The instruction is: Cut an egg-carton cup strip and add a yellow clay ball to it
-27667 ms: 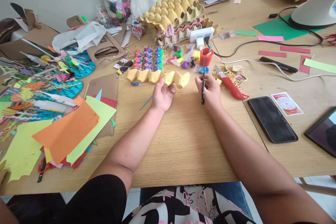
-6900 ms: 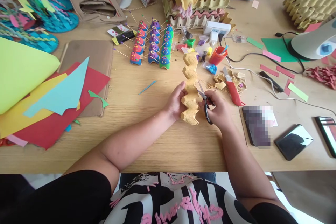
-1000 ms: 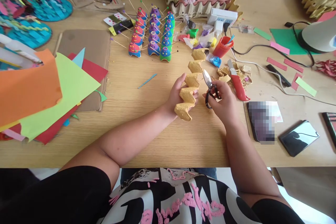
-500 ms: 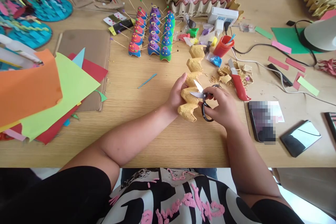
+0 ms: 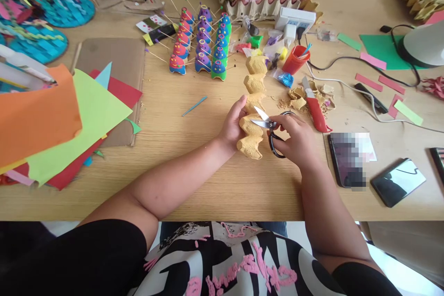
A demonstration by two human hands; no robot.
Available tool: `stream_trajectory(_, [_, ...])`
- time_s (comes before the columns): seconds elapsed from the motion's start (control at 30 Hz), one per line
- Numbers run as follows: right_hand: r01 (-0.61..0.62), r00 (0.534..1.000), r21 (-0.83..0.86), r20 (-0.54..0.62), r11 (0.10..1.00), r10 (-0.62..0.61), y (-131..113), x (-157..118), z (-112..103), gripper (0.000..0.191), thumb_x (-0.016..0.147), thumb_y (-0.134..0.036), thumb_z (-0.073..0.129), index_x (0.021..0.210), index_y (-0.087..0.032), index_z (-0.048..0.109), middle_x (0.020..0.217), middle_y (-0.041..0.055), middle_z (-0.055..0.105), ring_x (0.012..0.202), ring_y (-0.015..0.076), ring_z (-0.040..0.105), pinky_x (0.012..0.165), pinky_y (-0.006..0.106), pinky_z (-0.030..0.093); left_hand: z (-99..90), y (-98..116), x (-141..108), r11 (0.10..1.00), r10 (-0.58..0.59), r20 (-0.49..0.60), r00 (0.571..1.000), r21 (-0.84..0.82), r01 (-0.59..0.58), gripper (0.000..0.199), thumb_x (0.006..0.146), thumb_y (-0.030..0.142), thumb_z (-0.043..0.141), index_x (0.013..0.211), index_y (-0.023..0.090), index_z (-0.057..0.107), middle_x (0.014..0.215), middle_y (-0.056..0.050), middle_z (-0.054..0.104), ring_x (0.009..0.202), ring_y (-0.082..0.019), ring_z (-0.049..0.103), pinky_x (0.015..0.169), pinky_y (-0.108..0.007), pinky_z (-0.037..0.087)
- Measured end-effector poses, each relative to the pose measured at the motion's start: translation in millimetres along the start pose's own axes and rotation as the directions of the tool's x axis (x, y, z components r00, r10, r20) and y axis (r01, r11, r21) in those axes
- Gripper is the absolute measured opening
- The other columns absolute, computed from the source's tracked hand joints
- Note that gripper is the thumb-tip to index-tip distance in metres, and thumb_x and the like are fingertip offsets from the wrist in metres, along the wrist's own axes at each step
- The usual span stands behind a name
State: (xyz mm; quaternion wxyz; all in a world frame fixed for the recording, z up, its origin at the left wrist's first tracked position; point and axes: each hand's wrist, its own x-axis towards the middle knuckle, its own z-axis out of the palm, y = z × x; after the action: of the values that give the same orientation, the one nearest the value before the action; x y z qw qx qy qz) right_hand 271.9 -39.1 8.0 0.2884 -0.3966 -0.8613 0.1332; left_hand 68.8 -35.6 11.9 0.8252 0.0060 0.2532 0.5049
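A strip of yellow egg carton point(image 5: 255, 82) with several bumps stands out in front of me, held around its middle by my left hand point(image 5: 235, 122), whose thumb shows at the strip's left side. My right hand point(image 5: 294, 141) grips black-handled scissors point(image 5: 276, 145). The scissor blades are parted and lie over the middle of the strip, pointing left. Part of my left hand's fingers is hidden behind the strip.
Painted carton caterpillars point(image 5: 203, 48) stand beyond my hands. Rightward are a red knife point(image 5: 316, 113), carton scraps point(image 5: 297, 99), a red cup point(image 5: 295, 60), a power strip point(image 5: 294, 17) and phones point(image 5: 397, 182). Coloured sheets point(image 5: 100, 115) and a thin blue stick point(image 5: 194, 106) lie leftward.
The carton strip has tilted slightly, its far end shifting left and its near end a little right. My right hand and the scissor handles have moved slightly right.
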Motion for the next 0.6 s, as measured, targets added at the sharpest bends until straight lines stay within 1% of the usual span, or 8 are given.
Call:
stream_trajectory(0.1, [0.002,1.000,0.009,-0.003,1.000,-0.002,1,0,0,0.036,0.091,-0.015,0.071,0.125,-0.025,0.075,0.095,0.0057,0.080,0.088,0.0270,0.074,0.078,0.039,0.058,-2.3,0,1,1.000,0.010,0.015,1.000,0.000,-0.010,0.054,0.113,0.054,0.047,0.078,0.020,0.070,0.061,-0.002,0.071,0.049,-0.016,0.068,0.051,-0.024,0.050])
stream_trajectory(0.27, [-0.066,0.998,-0.002,0.011,0.998,0.066,4,-3,1,0.034,0.090,-0.016,0.074,0.123,-0.025,0.077,0.090,0.0038,0.079,0.081,0.0245,0.073,0.073,0.036,0.054,-3.3,1,3,1.000,0.005,0.006,1.000,0.015,-0.005,0.054,0.113,0.060,0.048,0.082,0.021,0.070,0.059,0.000,0.068,0.046,-0.014,0.063,0.053,-0.023,0.051])
stream_trajectory(0.37, [-0.124,0.992,-0.013,-0.037,0.992,0.123,5,-4,3,0.029,0.092,-0.019,0.075,0.119,-0.026,0.079,0.086,0.0023,0.078,0.076,0.0224,0.070,0.068,0.034,0.050,-6.5,2,5,0.999,-0.016,0.008,1.000,0.041,0.016,0.053,0.110,0.065,0.052,0.085,0.022,0.071,0.057,0.002,0.065,0.041,-0.013,0.060,0.047,-0.022,0.045])
stream_trajectory(0.47, [-0.188,0.978,0.016,-0.087,0.982,0.189,1,-4,3,0.023,0.094,-0.024,0.077,0.116,-0.027,0.078,0.083,0.0012,0.075,0.071,0.0208,0.067,0.064,0.033,0.046,-9.6,2,8,0.997,-0.040,0.014,0.999,0.060,0.039,0.049,0.107,0.067,0.057,0.092,0.024,0.074,0.058,0.002,0.067,0.039,-0.015,0.060,0.043,-0.024,0.042])
stream_trajectory(0.53, [-0.208,0.973,0.051,-0.091,0.977,0.212,-2,-3,1,0.021,0.094,-0.027,0.078,0.115,-0.028,0.076,0.082,0.0006,0.073,0.070,0.0201,0.065,0.063,0.033,0.046,-8.9,1,8,0.997,-0.044,0.006,0.999,0.068,0.044,0.049,0.108,0.065,0.055,0.093,0.023,0.075,0.057,0.001,0.067,0.040,-0.016,0.060,0.043,-0.025,0.042])
stream_trajectory(0.6, [-0.199,0.977,0.085,-0.059,0.976,0.205,-7,-2,-1,0.020,0.094,-0.029,0.078,0.114,-0.027,0.074,0.083,0.0005,0.073,0.071,0.0200,0.065,0.065,0.033,0.047,-6.4,0,7,0.998,-0.003,0.020,1.000,0.069,0.002,0.050,0.113,0.059,0.049,0.092,0.021,0.075,0.057,0.000,0.067,0.043,-0.016,0.062,0.045,-0.025,0.044])
